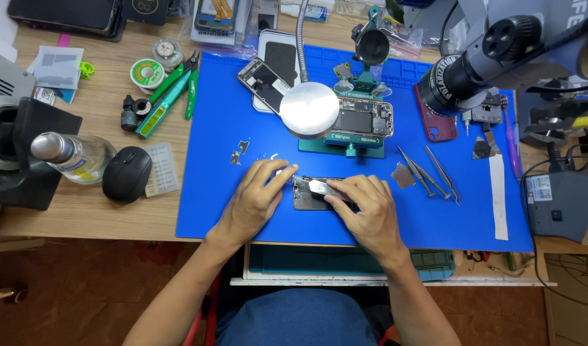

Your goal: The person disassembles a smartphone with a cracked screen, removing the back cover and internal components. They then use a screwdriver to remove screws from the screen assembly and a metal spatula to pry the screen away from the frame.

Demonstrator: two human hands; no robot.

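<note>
Both forearms are bare, with no sleeves showing. The left hand (252, 200) and right hand (366, 208) wear no gloves. Blue clothing covers the lap.

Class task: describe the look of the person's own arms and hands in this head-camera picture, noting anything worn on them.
Both forearms are bare to the picture's lower edge, with no sleeves showing. The left hand and right hand wear no gloves, and no rings, watch or wristband can be seen. Fingernails look short and unpainted.

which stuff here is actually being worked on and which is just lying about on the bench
In use:
- left hand steadying the small dark flat phone part
- right hand pressing a flat silver metal blade onto it
- blue work mat under them

Lying about:
- black computer mouse
- clear plastic bottle
- green-handled pliers
- silver tweezers
- opened phone in the teal clamp
</note>
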